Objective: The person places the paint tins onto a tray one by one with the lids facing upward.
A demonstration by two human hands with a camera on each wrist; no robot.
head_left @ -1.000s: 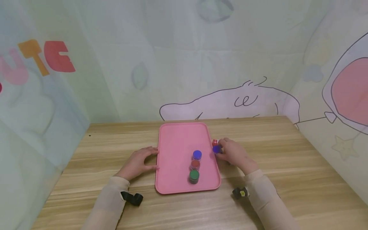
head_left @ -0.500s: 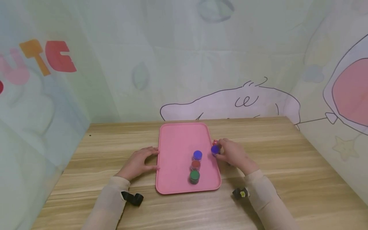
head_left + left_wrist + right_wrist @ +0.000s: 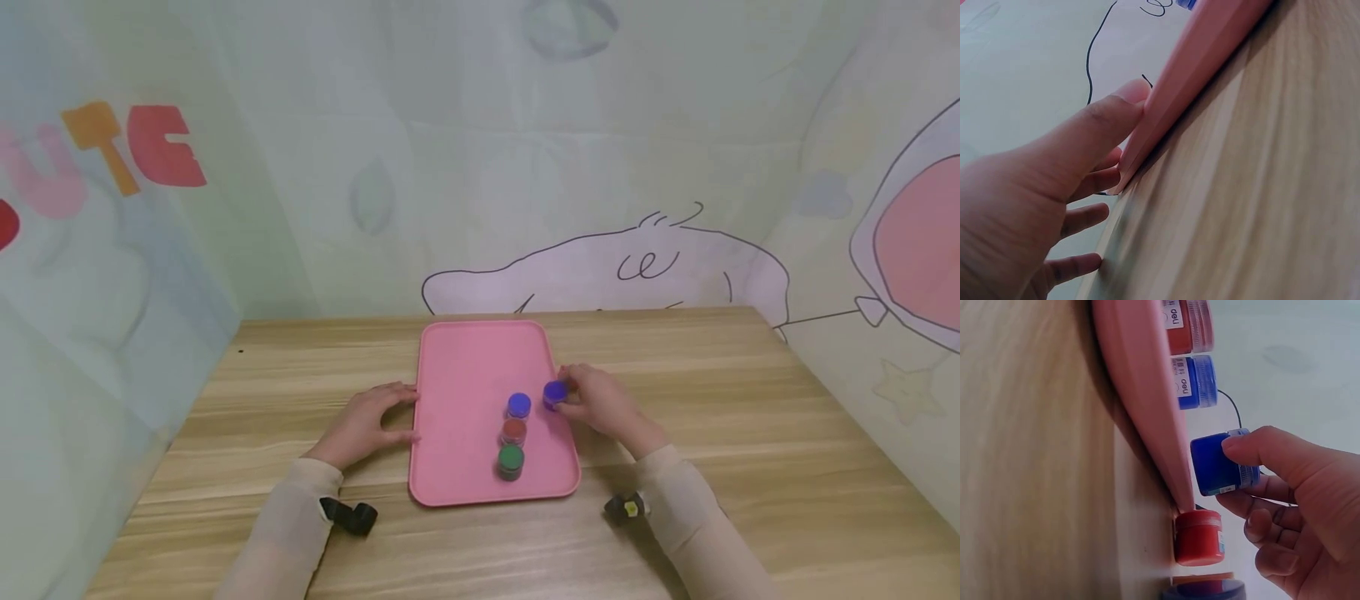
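My right hand [image 3: 603, 406] pinches a dark blue paint jar [image 3: 1213, 464] between thumb and fingers, over the tray's right edge. The jar is tilted in the right wrist view. A pink tray [image 3: 480, 354] lies in the middle of the table. On its right half stand a blue jar [image 3: 519, 405], a red-brown jar [image 3: 513, 432] and a green jar [image 3: 511, 462], in a row from back to front. At the tray's left rim my left hand [image 3: 363, 427] rests with spread fingers, its thumb [image 3: 1132, 94] touching the rim.
Beside the tray's right side, a red jar [image 3: 1199, 540] stands on the wooden table [image 3: 705, 375]. Close to it in the right wrist view is another dark jar [image 3: 1207, 591]. A printed curtain [image 3: 480, 208] hangs behind the table.
My right hand has carried the dark blue jar leftward, from beside the tray to over its right edge. The left hand and the jars on the tray stay put.
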